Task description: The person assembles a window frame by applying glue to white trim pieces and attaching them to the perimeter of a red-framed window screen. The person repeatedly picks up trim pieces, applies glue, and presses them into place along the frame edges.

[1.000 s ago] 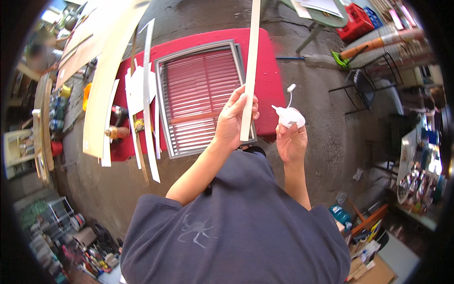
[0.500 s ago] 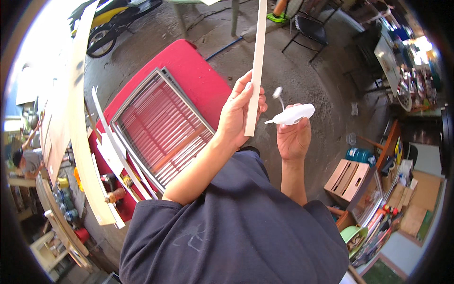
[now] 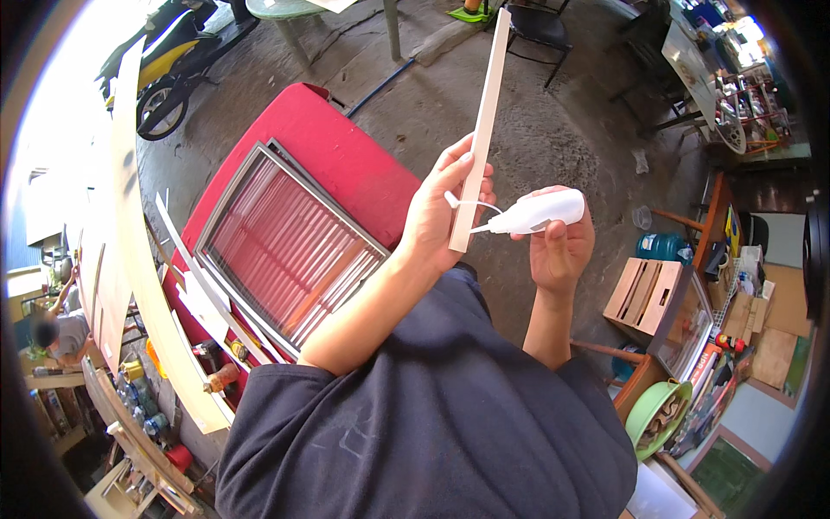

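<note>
In my left hand is a long, pale wooden strip, held near its lower end and pointing away from me. My right hand grips a white squeeze bottle lying nearly level, its thin nozzle aimed left. The nozzle tip is at the strip's right edge, close to the lower end; whether it touches I cannot tell. A white cap on a thin tether loops from the bottle's neck across the strip. Some fingers of my left hand are hidden behind the wood.
A red table at left carries a framed slatted panel. Long wooden boards lean beyond its left side. A wooden crate and a green basin stand at right. Another person is far left; a black chair stands ahead.
The bottle's nozzle has come up to the wooden strip, and its tethered cap now hangs over the strip. The strip tilts more to the right, and the whole view has shifted.
</note>
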Action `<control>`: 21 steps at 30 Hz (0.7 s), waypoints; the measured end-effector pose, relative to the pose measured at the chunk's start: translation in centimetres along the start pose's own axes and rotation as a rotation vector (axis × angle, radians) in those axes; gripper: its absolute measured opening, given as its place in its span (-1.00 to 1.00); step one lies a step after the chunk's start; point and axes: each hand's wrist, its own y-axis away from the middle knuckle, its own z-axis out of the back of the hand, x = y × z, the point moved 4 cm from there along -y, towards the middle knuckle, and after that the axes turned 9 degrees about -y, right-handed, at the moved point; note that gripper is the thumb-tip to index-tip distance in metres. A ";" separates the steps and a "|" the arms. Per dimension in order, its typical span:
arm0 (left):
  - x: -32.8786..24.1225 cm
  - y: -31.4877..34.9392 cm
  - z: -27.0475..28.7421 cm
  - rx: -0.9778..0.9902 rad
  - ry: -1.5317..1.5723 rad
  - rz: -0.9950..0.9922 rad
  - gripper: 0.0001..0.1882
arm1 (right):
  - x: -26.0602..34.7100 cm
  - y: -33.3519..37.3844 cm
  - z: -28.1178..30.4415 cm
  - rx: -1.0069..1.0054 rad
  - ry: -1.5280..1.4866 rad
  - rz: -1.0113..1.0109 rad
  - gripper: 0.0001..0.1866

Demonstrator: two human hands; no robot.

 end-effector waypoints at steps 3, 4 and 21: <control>0.1 0.2 0.2 0.006 0.018 0.001 -0.55 | 0.0 0.0 -0.6 -0.004 0.027 0.002 -0.44; 0.2 0.2 0.4 0.015 0.031 -0.002 -0.55 | -0.1 0.0 -0.7 0.006 0.023 0.000 -0.44; -0.9 1.5 1.3 0.007 0.053 -0.069 -0.56 | -0.5 0.1 -2.2 0.053 0.076 -0.017 -0.44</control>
